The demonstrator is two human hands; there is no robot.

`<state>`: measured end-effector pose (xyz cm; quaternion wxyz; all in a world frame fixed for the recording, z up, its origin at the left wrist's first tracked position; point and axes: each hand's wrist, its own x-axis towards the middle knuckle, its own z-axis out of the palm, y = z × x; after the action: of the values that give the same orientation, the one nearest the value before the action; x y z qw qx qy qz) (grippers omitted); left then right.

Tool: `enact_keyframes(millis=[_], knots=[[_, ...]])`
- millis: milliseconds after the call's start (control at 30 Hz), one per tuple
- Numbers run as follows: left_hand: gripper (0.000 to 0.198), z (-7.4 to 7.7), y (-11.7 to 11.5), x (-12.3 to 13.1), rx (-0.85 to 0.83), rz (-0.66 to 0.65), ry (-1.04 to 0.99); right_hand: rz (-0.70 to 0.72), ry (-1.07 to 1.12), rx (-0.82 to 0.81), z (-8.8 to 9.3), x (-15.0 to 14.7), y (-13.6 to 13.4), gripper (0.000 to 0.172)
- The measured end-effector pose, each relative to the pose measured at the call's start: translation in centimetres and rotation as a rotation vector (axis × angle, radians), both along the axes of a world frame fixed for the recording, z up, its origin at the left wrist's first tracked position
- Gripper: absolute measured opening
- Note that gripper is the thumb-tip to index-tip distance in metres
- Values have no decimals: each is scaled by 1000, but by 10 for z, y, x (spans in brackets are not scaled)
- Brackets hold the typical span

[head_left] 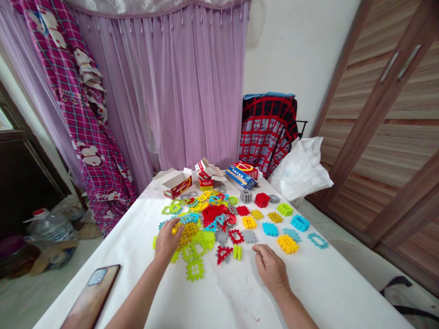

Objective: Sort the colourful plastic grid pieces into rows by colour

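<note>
My left hand (167,242) is over the left side of a heap of toothed plastic building pieces. Its thumb and forefinger are around a yellow building piece (176,227). Beside it lie more yellow pieces (188,233) and light green window-like pieces (195,269). My right hand (271,268) rests on the table with its fingers curled in, and nothing shows in them. Nearest to it are two small green sticks (237,252), a grey piece (249,236) and a yellow stack (287,244). A red triangle (224,254) lies left of the sticks.
On the white table (219,306), sorted stacks, including a blue one (300,223), lie to the right. Opened boxes (178,183) and a blue box (241,177) stand at the back. A phone (91,297) lies front left. A white bag (298,169) is beyond the right edge.
</note>
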<state>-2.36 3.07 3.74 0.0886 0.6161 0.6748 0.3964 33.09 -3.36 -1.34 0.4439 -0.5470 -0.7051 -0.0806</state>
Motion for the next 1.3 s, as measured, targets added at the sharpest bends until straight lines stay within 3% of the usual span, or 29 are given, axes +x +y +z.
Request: enact_keyframes(millis=[200,367,533,633,733,867,967,1200,1300], knots=[[46,17,56,-10,-225,-78,231,8,37,-44,1,1,-1,29],[46,19,65,-11,-306,-114,260,16,84,-71,4,1,-3,28],[52,24,53,-12,-233,-99,78,35,126,-85,6,0,-4,28],[47,25,45,-12,-200,-68,-132,42,146,-76,7,0,-4,27],[55,25,33,-3,-200,-78,-388,33,158,-71,8,0,-4,27],[68,23,7,27,-247,-136,-705,23,169,-75,13,-5,-5,25],[64,19,-11,56,-313,-174,-888,27,147,-47,20,-18,-7,22],[57,13,-30,100,-417,-180,-1126,72,44,-38,34,-64,0,54],[57,15,-36,109,-455,-195,-1173,91,29,-41,38,-74,1,55]])
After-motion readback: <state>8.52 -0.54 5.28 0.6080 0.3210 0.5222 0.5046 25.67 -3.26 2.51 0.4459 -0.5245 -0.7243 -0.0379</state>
